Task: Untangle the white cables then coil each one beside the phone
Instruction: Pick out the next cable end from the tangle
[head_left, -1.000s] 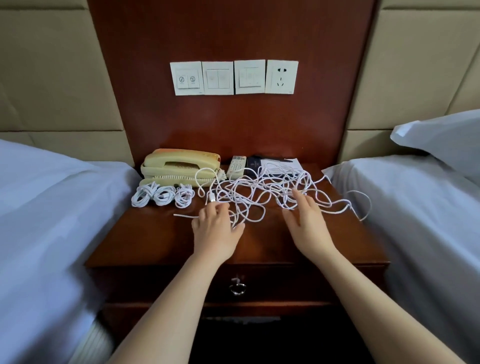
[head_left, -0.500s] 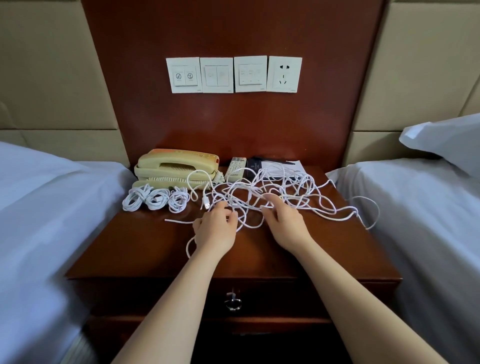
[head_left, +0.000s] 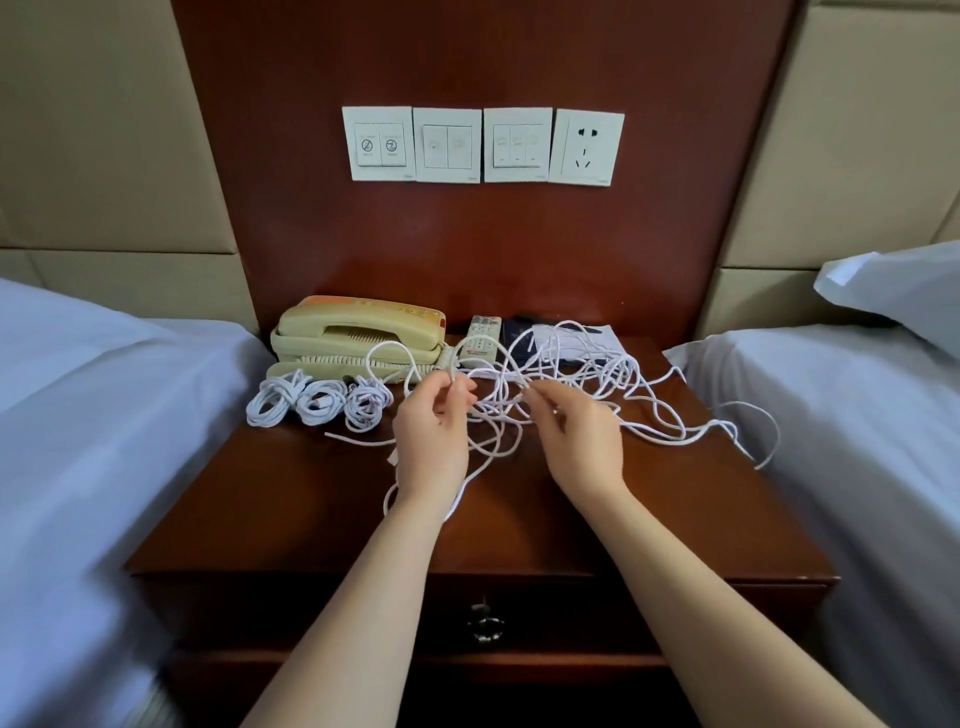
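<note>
A tangle of white cables (head_left: 597, 384) sprawls over the middle and right of the wooden nightstand (head_left: 291, 509). My left hand (head_left: 434, 436) pinches a cable strand and lifts a loop of it in front of the cream phone (head_left: 358, 335). My right hand (head_left: 576, 434) pinches another strand of the tangle just to the right. Three coiled white cables (head_left: 319, 402) lie in a row in front of the phone at the left. One loose strand hangs over my left wrist.
A remote control (head_left: 480, 340) and a dark booklet with white paper (head_left: 566, 338) lie at the back behind the tangle. Beds with white sheets flank the nightstand on both sides. Wall switches and a socket (head_left: 483, 145) sit above. A cable end trails off the right edge.
Both hands rose off the tabletop and now pinch strands, lifting part of the tangle. My right hand moved left toward my left hand.
</note>
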